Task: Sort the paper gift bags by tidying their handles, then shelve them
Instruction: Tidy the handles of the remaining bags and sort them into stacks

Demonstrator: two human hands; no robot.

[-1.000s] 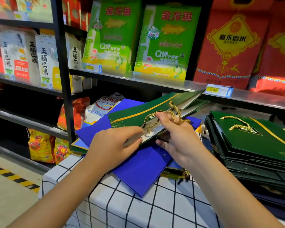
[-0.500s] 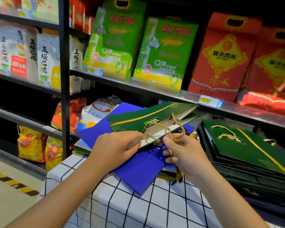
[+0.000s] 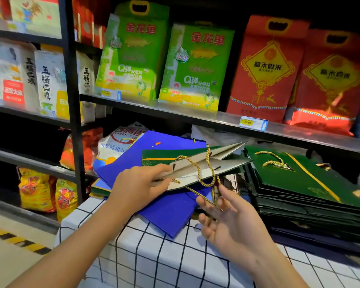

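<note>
**shelfwatcher:** Compared with half a second back, the right hand (image 3: 233,221) has dropped away from the bag mouth toward the lower middle of the frame and opened up, palm showing. Earlier it was bunched round the gold cord up on top of the bag. The bag's mouth also gapes wider now, pale inside showing.

**cordnerd:** Only one view here, the head cam. Left hand (image 3: 137,183) sits centre frame, fingers curled over the near edge of the green gift bag (image 3: 175,156), pinching it and holding it above the blue bags (image 3: 166,213). Right hand's fingers are spread and mostly straight; one strand of the gold handle cord (image 3: 204,173) trails down to its fingertips, but I can't tell if it's really pinched or just resting there.

**shelfwatcher:** So what's that mean for the job?

**cordnerd:** My guess: the handle isn't tucked yet. The cord loops out across the open mouth rather than lying flat, so this bag isn't ready. It looks like mid-tidy, hand resetting for another go.

**shelfwatcher:** And the finished ones?

**cordnerd:** Probably the stack of green bags (image 3: 299,183) at right of frame, on the checked tablecloth (image 3: 154,256), under the metal shelf (image 3: 299,132). The top one's cord lies flat on it.
</note>
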